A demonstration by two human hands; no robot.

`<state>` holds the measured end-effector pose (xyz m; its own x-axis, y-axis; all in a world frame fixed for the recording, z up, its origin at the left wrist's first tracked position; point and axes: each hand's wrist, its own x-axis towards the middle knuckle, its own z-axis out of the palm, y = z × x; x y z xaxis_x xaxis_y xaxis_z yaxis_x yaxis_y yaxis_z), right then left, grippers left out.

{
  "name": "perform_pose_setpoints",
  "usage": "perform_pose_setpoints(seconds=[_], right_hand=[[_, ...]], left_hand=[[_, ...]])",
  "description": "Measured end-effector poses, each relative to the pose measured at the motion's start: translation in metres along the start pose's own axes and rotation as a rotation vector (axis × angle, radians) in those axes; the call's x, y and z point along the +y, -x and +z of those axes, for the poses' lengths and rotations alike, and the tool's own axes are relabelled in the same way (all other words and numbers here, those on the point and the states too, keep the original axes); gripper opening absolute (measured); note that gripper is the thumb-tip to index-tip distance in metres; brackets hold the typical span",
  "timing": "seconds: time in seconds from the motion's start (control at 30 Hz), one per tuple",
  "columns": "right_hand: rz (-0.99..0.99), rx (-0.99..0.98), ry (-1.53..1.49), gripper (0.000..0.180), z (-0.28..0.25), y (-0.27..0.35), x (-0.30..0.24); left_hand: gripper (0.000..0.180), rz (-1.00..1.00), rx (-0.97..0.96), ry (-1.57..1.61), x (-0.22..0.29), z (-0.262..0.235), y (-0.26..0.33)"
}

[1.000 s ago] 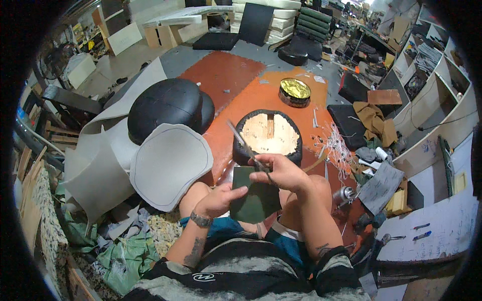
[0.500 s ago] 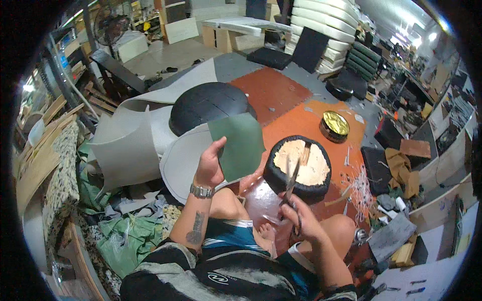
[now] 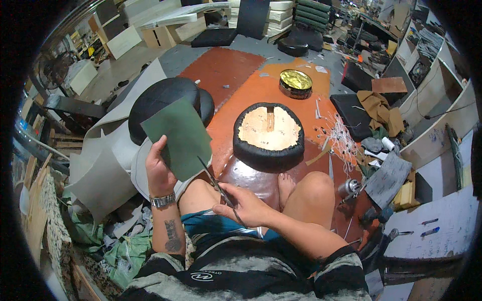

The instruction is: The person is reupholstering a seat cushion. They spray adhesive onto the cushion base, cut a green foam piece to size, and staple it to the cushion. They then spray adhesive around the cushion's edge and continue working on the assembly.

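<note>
A green sheet of leather-like material (image 3: 183, 143) is gripped along its near left edge by my left hand (image 3: 159, 173), thumb on top. My right hand (image 3: 248, 204) holds a pair of scissors (image 3: 212, 179) by the handles, blades angled up toward the sheet's lower right edge. Past my right hand lies a rounded seat cushion (image 3: 268, 158), black on its sides, with its pale wooden base facing up. A large black round cushion (image 3: 163, 103) stands behind the green sheet. Partly hidden by my left hand and the sheet is a light grey rounded piece (image 3: 139, 173).
Orange mats (image 3: 236, 108) cover the floor ahead, with a round tin (image 3: 295, 84) on them. White cord scraps (image 3: 339, 133) lie to the right. Large grey sheets (image 3: 100, 175) curl up at left, above green scraps (image 3: 130, 258). A metal canister (image 3: 347, 188) stands beside my knee.
My right hand has brought the scissors left and down, from over the wooden base to beside the green sheet. The sheet is tilted differently in my left hand. The view has swung right.
</note>
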<state>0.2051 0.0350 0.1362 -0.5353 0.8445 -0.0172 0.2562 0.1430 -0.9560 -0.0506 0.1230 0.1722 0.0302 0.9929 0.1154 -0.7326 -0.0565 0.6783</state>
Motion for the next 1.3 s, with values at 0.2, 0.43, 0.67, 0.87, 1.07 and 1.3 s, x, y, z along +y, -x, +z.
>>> perform_pose_setpoints(seconds=[0.2,0.43,0.67,0.87,1.07,1.3], right_hand=[[-0.039,0.028,-0.017,0.078,-0.005,0.002,-0.014],[-0.03,0.067,0.024,0.076,-0.005,0.004,-0.008],[-0.021,0.044,-0.066,0.065,-0.006,0.005,-0.008],[0.008,0.021,-0.089,0.064,-0.005,0.004,-0.007],[0.016,0.008,-0.128,0.061,-0.003,0.003,-0.008],[-0.054,0.063,-0.054,0.036,0.005,0.01,-0.016]], left_hand=[[0.036,-0.035,-0.056,0.097,-0.001,0.003,0.002],[0.035,-0.022,-0.014,0.124,-0.009,0.015,0.003],[0.037,-0.053,-0.039,0.168,-0.007,0.02,0.005],[0.039,-0.062,-0.023,0.155,-0.006,0.021,0.006],[0.041,-0.082,-0.037,0.189,-0.005,0.02,0.005],[0.041,-0.08,-0.022,0.19,-0.006,0.017,0.013]])
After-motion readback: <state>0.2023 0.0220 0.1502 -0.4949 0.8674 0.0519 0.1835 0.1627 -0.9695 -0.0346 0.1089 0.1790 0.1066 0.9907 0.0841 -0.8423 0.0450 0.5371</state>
